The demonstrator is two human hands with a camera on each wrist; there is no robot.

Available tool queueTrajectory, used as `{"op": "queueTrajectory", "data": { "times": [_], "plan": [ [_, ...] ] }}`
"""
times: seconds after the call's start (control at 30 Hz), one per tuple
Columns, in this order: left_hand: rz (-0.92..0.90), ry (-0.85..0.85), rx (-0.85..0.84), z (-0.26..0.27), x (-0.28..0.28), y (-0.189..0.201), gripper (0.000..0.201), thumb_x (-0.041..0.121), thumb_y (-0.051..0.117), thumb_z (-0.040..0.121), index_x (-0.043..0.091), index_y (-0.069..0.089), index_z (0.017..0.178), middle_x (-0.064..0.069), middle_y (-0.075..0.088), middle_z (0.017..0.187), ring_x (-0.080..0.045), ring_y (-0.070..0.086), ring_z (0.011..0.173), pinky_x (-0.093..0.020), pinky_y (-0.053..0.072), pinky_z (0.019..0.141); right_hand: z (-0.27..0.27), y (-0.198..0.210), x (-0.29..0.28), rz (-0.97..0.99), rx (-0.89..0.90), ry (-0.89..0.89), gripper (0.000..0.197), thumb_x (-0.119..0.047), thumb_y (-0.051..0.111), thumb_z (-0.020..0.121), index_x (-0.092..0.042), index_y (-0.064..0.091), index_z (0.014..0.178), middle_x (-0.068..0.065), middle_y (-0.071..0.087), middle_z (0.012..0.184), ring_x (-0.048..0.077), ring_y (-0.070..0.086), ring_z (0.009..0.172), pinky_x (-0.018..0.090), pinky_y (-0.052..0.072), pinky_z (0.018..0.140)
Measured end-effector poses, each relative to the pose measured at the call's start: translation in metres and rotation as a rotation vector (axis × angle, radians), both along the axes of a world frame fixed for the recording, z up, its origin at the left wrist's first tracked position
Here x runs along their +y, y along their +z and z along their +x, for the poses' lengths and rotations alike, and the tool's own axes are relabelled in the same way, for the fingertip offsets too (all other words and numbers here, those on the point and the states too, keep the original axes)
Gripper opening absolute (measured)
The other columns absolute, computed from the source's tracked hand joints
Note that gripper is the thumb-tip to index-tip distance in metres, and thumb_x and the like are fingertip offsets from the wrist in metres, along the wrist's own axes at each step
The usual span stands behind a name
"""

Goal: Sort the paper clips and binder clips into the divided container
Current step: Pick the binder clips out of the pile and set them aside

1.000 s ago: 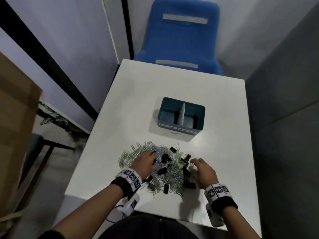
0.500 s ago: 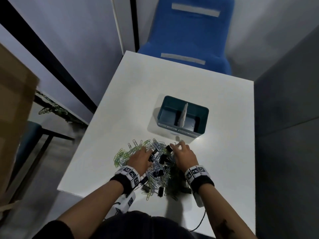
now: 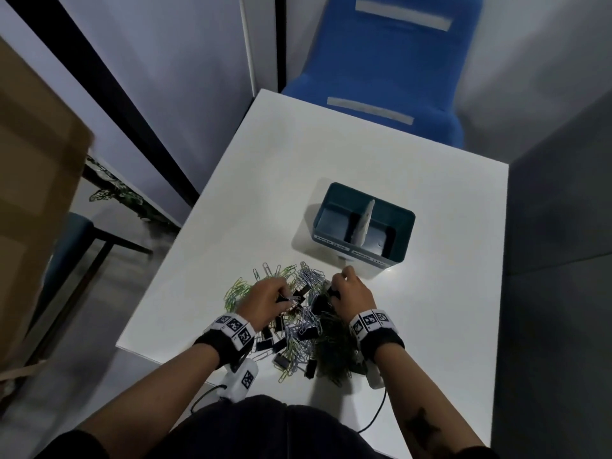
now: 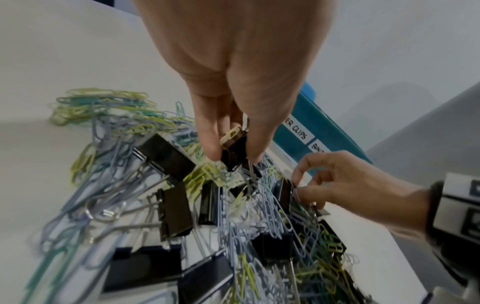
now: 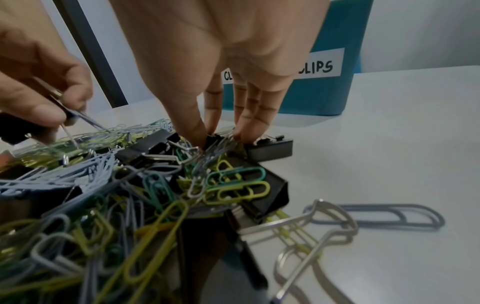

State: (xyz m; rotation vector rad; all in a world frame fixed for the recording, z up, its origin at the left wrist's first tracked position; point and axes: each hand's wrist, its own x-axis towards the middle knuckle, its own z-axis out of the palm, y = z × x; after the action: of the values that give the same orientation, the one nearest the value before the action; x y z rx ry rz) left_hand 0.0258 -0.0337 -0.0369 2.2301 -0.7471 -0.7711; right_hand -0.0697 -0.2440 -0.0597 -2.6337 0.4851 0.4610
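**Ana:** Left wrist view is showing the left hand (image 4: 233, 86) pinching a small black binder clip (image 4: 233, 153) between thumb and fingers, just above the pile of paper clips (image 4: 249, 216). One of its wire handles is dangling down into the tangle.

**Ben:** So that handle is probably threading through paper clips. If the clip is lifting now, I'd guess it is dragging a string of them along, and they are landing in the binder side.

**Ana:** And the right hand (image 5: 233, 61) is curling its fingertips onto another binder clip (image 5: 269, 150) at the far edge of the pile, thumb and fingers closing on it. Whether it is gripping firmly, I cannot tell.

**Ben:** Loose wires are lying across that one too. A snagged pull is likely scattering clips over the table (image 3: 430, 309).

**Ana:** The divided container (image 3: 397, 220) is standing just beyond the pile, both compartments looking empty, labels facing the person.

**Ben:** Then mixing the sides is the main risk.
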Motion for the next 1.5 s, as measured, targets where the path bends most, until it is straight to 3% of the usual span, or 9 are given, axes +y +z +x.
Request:
{"op": "queueTrajectory", "data": {
  "times": [0.17,0.3,0.4,0.57,0.8,0.97,1.2,1.33,1.5],
  "plan": [
    [-0.051,0.145,0.092,0.012,0.012,0.010,0.027,0.011,0.077,0.077,0.025,0.062,0.093,0.011,0.061,0.093,-0.005,0.059,0.085,-0.022,0.047,0.069,0.001,0.001,0.003,0.040,-0.006,-0.051,0.035,-0.013,0.069,0.078,-0.015,0.055,0.110,0.008,0.046,0.114,0.031,0.060,0.084,0.040,0.054,0.069],
    [-0.022,0.025,0.024,0.017,0.018,0.019,0.047,0.005,0.072,0.078,0.028,0.058,0.116,0.011,0.052,0.089,-0.003,0.052,0.081,-0.022,0.043,0.068,0.003,0.005,0.004,0.046,-0.015,-0.096,0.020,-0.013,0.068,0.080,-0.011,0.059,0.099,0.010,0.046,0.111,0.033,0.059,0.077,0.039,0.053,0.071],
    [0.012,-0.054,-0.109,0.015,0.019,0.023,0.033,0.014,0.072,0.081,0.032,0.061,0.106,0.013,0.054,0.089,-0.002,0.052,0.078,-0.023,0.041,0.064,0.005,0.007,0.006,0.030,-0.041,-0.089,0.017,-0.018,0.066,0.083,-0.011,0.054,0.093,0.012,0.051,0.103,0.033,0.058,0.074,0.037,0.049,0.064],
    [-0.014,0.124,-0.086,0.019,0.017,0.029,0.013,0.025,0.075,0.080,0.031,0.069,0.090,0.016,0.064,0.088,-0.004,0.059,0.082,-0.023,0.045,0.067,0.002,0.012,0.008,0.019,-0.141,-0.132,0.018,-0.008,0.058,0.084,-0.012,0.052,0.100,0.013,0.066,0.091,0.033,0.061,0.074,0.032,0.045,0.062],
    [0.014,0.220,-0.025,0.056,0.039,0.028,0.011,0.018,0.075,0.080,0.025,0.070,0.088,0.006,0.067,0.089,-0.012,0.062,0.082,-0.030,0.051,0.071,-0.018,0.024,-0.001,0.086,-0.274,-0.150,0.026,-0.001,0.060,0.079,-0.022,0.051,0.091,0.001,0.057,0.106,0.021,0.055,0.065,0.032,0.047,0.059],
    [0.083,0.352,0.025,0.088,0.054,0.016,0.012,0.017,0.077,0.076,0.025,0.071,0.083,0.002,0.068,0.077,-0.019,0.064,0.076,-0.031,0.051,0.071,-0.025,0.032,-0.007,0.331,-0.249,-0.322,0.044,0.010,0.054,0.073,-0.027,0.051,0.096,-0.001,0.062,0.089,0.018,0.061,0.075,0.032,0.052,0.068],
    [0.213,0.499,0.060,0.120,0.073,-0.009,0.006,0.012,0.074,0.079,0.016,0.072,0.083,-0.003,0.066,0.078,-0.027,0.064,0.086,-0.034,0.054,0.078,-0.039,0.034,-0.011,0.419,-0.276,-0.458,0.050,0.010,0.060,0.076,-0.026,0.059,0.111,-0.002,0.072,0.083,0.004,0.065,0.081,-0.001,0.042,0.069],
    [0.250,0.502,0.048,0.119,0.084,-0.015,0.011,0.012,0.070,0.082,0.013,0.070,0.092,-0.008,0.068,0.090,-0.029,0.065,0.091,-0.036,0.055,0.080,-0.061,0.028,-0.033,0.346,-0.315,-0.581,0.037,0.008,0.061,0.075,-0.022,0.067,0.096,0.000,0.071,0.082,0.011,0.066,0.077,0.012,0.047,0.071],
    [0.388,0.284,-0.271,0.090,0.095,-0.007,0.031,0.020,0.064,0.085,0.019,0.054,0.114,-0.009,0.049,0.116,-0.031,0.056,0.101,-0.043,0.048,0.077,-0.107,0.017,-0.064,0.274,-0.263,-0.861,0.020,-0.006,0.072,0.076,-0.022,0.069,0.087,0.009,0.067,0.084,0.027,0.064,0.081,0.030,0.049,0.077]
  ]
}}
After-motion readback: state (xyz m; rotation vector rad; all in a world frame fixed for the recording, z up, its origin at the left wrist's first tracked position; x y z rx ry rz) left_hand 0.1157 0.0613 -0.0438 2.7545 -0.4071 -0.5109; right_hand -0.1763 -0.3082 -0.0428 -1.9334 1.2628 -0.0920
